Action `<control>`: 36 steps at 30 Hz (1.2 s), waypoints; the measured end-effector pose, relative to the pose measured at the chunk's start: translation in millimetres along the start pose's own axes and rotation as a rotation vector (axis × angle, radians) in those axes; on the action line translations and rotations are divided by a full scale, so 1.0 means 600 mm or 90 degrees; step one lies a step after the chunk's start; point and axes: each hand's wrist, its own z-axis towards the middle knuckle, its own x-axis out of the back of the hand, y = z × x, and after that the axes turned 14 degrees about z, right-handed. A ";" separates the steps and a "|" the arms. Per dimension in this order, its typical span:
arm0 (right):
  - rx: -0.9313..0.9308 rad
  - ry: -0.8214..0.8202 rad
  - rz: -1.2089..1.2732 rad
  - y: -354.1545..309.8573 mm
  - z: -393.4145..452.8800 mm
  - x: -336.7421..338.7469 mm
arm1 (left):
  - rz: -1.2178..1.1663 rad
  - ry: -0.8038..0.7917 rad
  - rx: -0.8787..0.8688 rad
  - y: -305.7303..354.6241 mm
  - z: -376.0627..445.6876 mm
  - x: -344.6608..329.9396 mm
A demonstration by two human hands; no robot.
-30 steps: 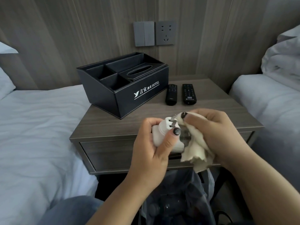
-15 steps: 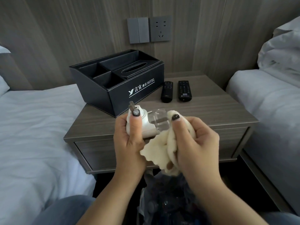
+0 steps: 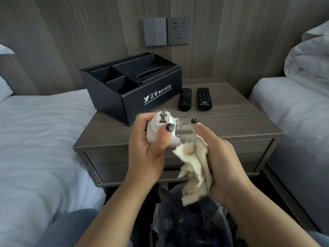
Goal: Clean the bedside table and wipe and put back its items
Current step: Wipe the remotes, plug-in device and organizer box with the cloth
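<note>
My left hand [image 3: 149,150] grips a white plug-in device [image 3: 158,127] with metal prongs pointing up and a clear bottle [image 3: 185,129] on its right end. A cream cloth [image 3: 194,168] is bunched in my right hand [image 3: 224,163], whose forefinger and cloth press against the clear bottle. Both hands hover over the front edge of the wooden bedside table [image 3: 240,125]. On the table stand a black hotel tissue-box organiser [image 3: 131,90] at the back left and two black remotes [image 3: 185,99] [image 3: 204,98] side by side to its right.
White beds flank the table on the left [image 3: 39,139] and right [image 3: 292,111]. A grey switch [image 3: 154,32] and wall socket [image 3: 179,31] sit on the panel behind. A bin with a dark plastic bag [image 3: 188,221] stands below my hands. My knee [image 3: 71,227] shows at lower left.
The left hand has turned the device so its prongs point upward, and the cloth in my right hand has slid down along the clear bottle. The view moved slightly closer.
</note>
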 end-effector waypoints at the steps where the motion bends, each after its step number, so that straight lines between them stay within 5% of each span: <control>1: -0.004 -0.005 0.003 -0.001 0.001 0.002 | 0.008 -0.011 -0.015 -0.001 0.001 0.000; 6: 0.213 0.032 -0.105 0.003 0.000 0.009 | 0.033 -0.058 -0.001 -0.002 0.004 0.000; 10: 0.490 0.104 -0.312 0.010 0.009 0.013 | -0.139 -0.168 0.193 0.023 -0.002 -0.004; 13: 0.703 0.054 -0.494 0.029 0.011 0.015 | -0.324 -0.215 0.332 0.037 -0.005 0.000; 16: 0.804 -0.058 -0.559 0.047 -0.002 0.015 | -0.429 -0.151 0.430 0.026 0.005 0.014; 20: 0.836 -0.134 -0.582 0.062 -0.009 0.002 | -0.456 -0.177 0.465 0.018 0.002 0.021; 27: 0.851 -0.047 -0.512 0.032 0.008 -0.009 | -0.407 -0.306 0.401 0.033 -0.012 0.011; 32: 0.808 0.057 -0.470 0.004 0.029 -0.006 | -0.388 -0.296 0.368 0.031 -0.021 -0.001; 36: 0.775 0.024 -0.472 0.039 0.020 -0.020 | -0.402 -0.235 0.418 0.028 -0.020 -0.006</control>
